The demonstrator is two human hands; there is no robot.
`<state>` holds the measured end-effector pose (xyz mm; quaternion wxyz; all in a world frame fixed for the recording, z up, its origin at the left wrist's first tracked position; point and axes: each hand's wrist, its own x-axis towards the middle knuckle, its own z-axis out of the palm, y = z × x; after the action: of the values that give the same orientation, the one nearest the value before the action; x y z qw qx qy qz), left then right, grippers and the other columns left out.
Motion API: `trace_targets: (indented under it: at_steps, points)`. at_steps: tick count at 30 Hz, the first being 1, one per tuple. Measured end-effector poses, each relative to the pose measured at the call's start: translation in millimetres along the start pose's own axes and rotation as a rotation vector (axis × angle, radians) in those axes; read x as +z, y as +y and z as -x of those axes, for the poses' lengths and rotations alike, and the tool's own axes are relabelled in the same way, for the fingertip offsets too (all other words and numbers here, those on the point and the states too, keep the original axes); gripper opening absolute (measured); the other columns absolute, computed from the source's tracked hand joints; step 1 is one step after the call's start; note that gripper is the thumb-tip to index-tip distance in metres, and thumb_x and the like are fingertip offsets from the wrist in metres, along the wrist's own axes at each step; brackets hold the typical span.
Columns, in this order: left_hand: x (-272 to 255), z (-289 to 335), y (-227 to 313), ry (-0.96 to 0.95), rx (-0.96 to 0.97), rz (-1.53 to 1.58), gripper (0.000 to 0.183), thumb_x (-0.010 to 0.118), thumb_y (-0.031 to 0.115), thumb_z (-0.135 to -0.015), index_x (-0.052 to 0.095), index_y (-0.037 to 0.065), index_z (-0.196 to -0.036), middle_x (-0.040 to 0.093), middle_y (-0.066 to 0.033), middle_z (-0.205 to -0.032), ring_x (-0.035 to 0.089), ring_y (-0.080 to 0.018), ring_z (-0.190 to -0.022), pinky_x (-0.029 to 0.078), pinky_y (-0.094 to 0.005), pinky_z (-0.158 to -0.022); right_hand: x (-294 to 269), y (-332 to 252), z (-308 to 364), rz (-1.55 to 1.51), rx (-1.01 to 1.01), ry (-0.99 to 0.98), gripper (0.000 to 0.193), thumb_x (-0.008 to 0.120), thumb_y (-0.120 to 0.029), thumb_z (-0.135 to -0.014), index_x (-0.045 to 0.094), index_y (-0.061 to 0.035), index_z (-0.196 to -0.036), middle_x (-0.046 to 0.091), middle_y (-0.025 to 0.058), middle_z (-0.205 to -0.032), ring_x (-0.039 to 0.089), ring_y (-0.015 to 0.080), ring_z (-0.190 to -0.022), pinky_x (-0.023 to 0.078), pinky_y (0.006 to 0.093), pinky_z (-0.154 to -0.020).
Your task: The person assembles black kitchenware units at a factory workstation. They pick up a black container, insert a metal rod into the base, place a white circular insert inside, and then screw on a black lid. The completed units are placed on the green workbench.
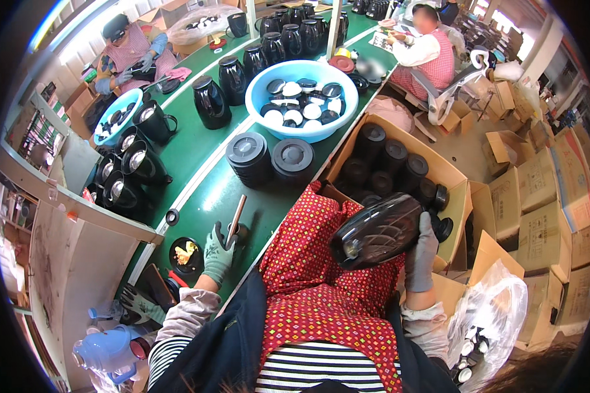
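Observation:
My right hand [423, 257], in a grey-green work glove, grips a glossy black jug body [377, 230] that lies tilted above my lap, over the red patterned apron. The jug's far side is hidden. At the bench my gloved left hand [219, 254] is closed around a slim brown stick-like handle [238, 215] pointing up and away; its lower end is hidden by the fingers. Beside that hand sits a dark round dish [181, 267] with a yellowish lump [186, 252] in it.
On the green bench [200, 196] stand two stacks of black lids [248, 156], a blue basin [255, 108] of black and white caps, and black jugs [211, 105]. An open carton [463, 203] of black containers is at my right. Two people [134, 52] [426, 49] sit farther off.

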<state>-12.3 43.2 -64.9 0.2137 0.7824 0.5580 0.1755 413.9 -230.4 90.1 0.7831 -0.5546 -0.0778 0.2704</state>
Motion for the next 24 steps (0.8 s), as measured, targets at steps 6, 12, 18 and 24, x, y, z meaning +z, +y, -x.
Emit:
trace_targets:
  at_steps: [6,12,18,24]
  points:
    - [-14,4,59,0.21,0.413,0.081,0.08,0.081,0.026,-0.091,0.046,0.005,-0.16,0.053,-0.0269,-0.145,0.054,-0.0459,-0.133,0.045,-0.0536,-0.111,-48,-5,-4,-0.138,-0.142,-0.213,0.05,0.049,-0.04,-0.116,0.063,0.0005,-0.142,0.07,0.0159,-0.139,0.07,0.0284,-0.123,0.057,0.0447,-0.109]
    - [-56,24,165,-0.161,0.629,0.563,0.081,0.09,0.023,-0.085,0.052,0.001,-0.153,0.049,-0.0236,-0.152,0.056,-0.0391,-0.137,0.052,-0.0465,-0.112,-9,-6,15,-0.328,0.12,-0.354,0.047,0.061,-0.033,-0.104,0.064,-0.0029,-0.139,0.073,0.0154,-0.134,0.071,0.0291,-0.121,0.058,0.0457,-0.108]
    - [-98,32,238,-0.277,0.807,0.643,0.112,0.1,0.029,-0.074,0.039,0.0,-0.163,0.044,-0.0233,-0.157,0.054,-0.0393,-0.141,0.05,-0.0488,-0.117,73,-1,29,-0.352,0.361,-0.449,0.053,0.078,-0.016,-0.092,0.061,-0.0028,-0.141,0.071,0.0123,-0.137,0.07,0.0243,-0.123,0.058,0.0431,-0.11]
    - [-93,14,198,-0.148,0.551,0.893,0.079,0.097,0.015,-0.081,0.054,-0.002,-0.144,0.066,-0.0156,-0.131,0.069,-0.0256,-0.119,0.057,-0.0382,-0.098,118,38,17,-0.413,0.64,-0.481,0.043,0.052,-0.035,-0.115,0.056,-0.007,-0.147,0.066,0.0133,-0.145,0.065,0.0276,-0.132,0.055,0.0498,-0.113]
